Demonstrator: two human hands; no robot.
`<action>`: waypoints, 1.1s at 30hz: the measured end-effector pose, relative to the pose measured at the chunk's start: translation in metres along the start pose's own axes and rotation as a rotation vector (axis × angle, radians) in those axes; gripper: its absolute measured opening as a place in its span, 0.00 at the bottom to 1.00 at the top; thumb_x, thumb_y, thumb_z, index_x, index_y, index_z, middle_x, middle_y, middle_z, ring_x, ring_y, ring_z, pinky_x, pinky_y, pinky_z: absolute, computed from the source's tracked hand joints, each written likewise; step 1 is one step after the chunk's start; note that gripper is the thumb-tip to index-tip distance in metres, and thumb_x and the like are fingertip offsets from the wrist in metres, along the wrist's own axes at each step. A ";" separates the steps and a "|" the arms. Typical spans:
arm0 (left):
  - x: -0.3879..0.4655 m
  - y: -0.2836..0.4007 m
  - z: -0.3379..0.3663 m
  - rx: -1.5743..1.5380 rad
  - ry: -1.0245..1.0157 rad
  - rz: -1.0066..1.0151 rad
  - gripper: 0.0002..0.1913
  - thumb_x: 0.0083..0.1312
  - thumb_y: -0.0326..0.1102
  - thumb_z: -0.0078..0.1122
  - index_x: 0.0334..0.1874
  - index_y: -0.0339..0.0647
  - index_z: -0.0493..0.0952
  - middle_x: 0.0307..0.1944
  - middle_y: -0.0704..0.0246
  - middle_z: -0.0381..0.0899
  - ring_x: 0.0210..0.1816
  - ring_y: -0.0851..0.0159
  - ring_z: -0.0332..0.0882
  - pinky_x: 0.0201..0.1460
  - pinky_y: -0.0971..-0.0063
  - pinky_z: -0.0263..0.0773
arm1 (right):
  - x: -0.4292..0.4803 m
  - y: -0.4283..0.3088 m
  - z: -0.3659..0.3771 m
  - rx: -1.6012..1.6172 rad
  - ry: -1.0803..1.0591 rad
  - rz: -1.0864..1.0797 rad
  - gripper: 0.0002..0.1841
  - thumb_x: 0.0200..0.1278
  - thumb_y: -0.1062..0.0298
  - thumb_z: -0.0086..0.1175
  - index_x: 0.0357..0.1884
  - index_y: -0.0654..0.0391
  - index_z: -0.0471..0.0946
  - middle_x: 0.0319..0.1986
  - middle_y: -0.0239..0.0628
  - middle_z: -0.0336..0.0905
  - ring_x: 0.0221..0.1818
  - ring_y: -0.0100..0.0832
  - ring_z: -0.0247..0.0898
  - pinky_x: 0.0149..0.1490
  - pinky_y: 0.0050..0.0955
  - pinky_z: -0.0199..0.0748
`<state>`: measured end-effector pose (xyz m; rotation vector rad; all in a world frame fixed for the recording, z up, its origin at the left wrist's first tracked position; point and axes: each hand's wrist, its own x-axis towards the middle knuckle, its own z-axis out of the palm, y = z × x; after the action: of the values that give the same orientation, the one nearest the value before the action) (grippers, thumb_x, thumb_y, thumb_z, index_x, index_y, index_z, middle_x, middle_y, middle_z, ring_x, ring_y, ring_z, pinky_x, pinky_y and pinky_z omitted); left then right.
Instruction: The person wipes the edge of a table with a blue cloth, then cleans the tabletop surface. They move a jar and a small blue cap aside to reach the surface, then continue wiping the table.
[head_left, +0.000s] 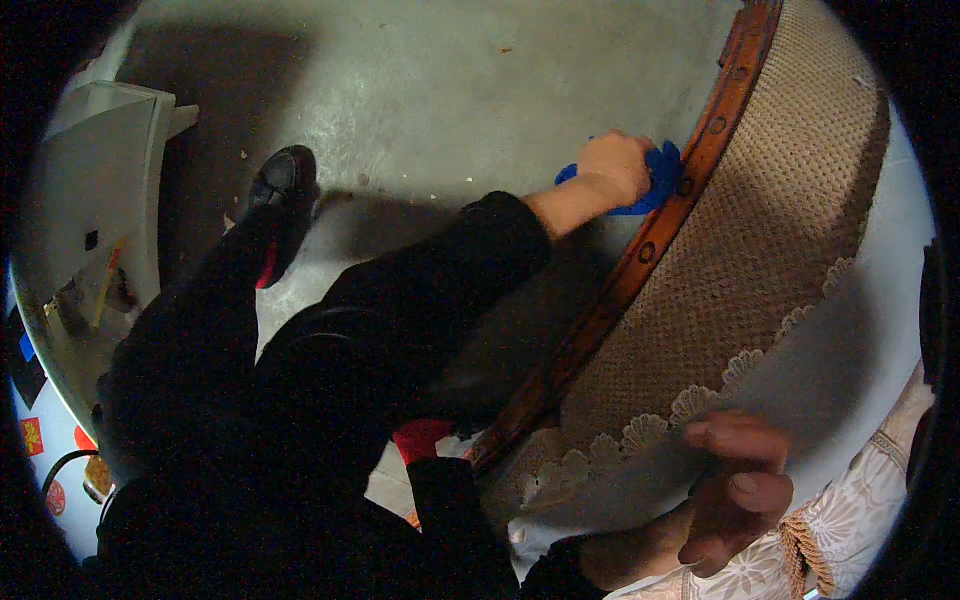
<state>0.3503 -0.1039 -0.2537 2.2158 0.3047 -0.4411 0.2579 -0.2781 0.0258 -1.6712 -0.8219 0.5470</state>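
Note:
My left hand (611, 169) grips a crumpled blue cloth (662, 176), which touches or lies close against a reddish-brown wooden rail (646, 251). Dark ring marks run along this rail, the edge of what looks like a sofa or bench. Behind it is a beige woven seat cover (720, 270) with a scalloped lace border (694, 405). My right hand (739, 491), in shadow at the lower right, has bent, separated fingers and nothing visible in it. It is over or beside the pale surface past the lace; contact cannot be judged.
Grey floor (450, 90) with small crumbs lies beyond my black shoe (283, 180). A pale panel-like piece of furniture (112, 180) stands on the left. At lower right is a floral-patterned fabric (840, 517) with a twisted tan cord (802, 551).

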 end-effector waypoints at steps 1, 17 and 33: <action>-0.001 -0.007 0.000 -0.058 0.016 -0.051 0.23 0.59 0.40 0.63 0.59 0.55 0.79 0.48 0.53 0.84 0.50 0.45 0.81 0.52 0.53 0.79 | -0.001 0.002 -0.001 0.004 0.001 0.001 0.35 0.58 0.36 0.65 0.59 0.47 0.70 0.46 0.51 0.73 0.43 0.46 0.74 0.45 0.43 0.71; -0.014 0.011 -0.001 -0.084 0.000 0.251 0.25 0.60 0.36 0.58 0.62 0.63 0.79 0.50 0.60 0.84 0.53 0.51 0.81 0.55 0.58 0.78 | 0.005 -0.004 0.010 0.002 0.139 0.002 0.28 0.54 0.46 0.71 0.53 0.48 0.76 0.46 0.58 0.79 0.42 0.51 0.81 0.44 0.44 0.78; -0.006 -0.001 0.007 -0.346 0.009 0.094 0.25 0.57 0.41 0.61 0.61 0.56 0.79 0.54 0.56 0.82 0.57 0.49 0.79 0.60 0.58 0.75 | 0.003 -0.002 0.012 -0.038 0.122 -0.005 0.27 0.55 0.47 0.70 0.53 0.48 0.76 0.45 0.57 0.78 0.40 0.49 0.80 0.41 0.42 0.79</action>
<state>0.3429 -0.1094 -0.2560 1.8859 0.2587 -0.3017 0.2503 -0.2682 0.0252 -1.7187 -0.7517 0.4243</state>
